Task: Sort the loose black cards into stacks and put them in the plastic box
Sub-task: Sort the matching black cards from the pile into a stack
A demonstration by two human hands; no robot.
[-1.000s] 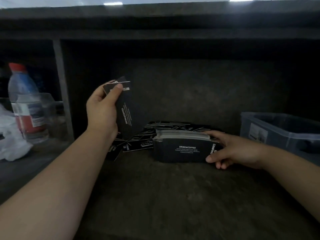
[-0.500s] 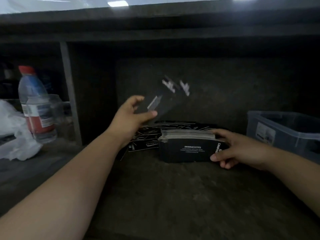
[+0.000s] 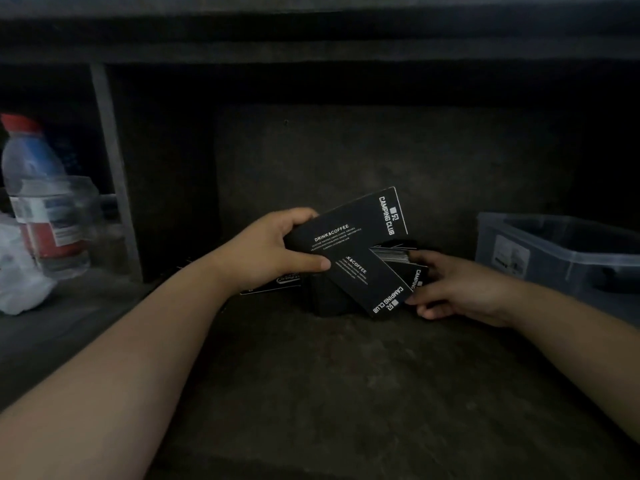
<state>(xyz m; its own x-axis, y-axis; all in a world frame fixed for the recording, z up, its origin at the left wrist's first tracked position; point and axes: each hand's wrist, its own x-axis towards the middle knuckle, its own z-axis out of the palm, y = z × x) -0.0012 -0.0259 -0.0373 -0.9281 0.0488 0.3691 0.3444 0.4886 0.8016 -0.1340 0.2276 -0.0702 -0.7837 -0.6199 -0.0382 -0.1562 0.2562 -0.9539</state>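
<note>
Head view: left hand pinches two cards over stack gripped by right hand; box lies right, nearer that hand.

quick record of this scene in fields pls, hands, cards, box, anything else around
left: left hand pinches two fanned black printed cards, thumb on top
right: right hand grips the upright stack of black cards on the dark shelf surface
box: translucent grey plastic box at far right, contents unclear
loose: loose black cards lie flat behind the left hand
other: clear plastic bottle with red cap and white plastic bag at far left
</note>
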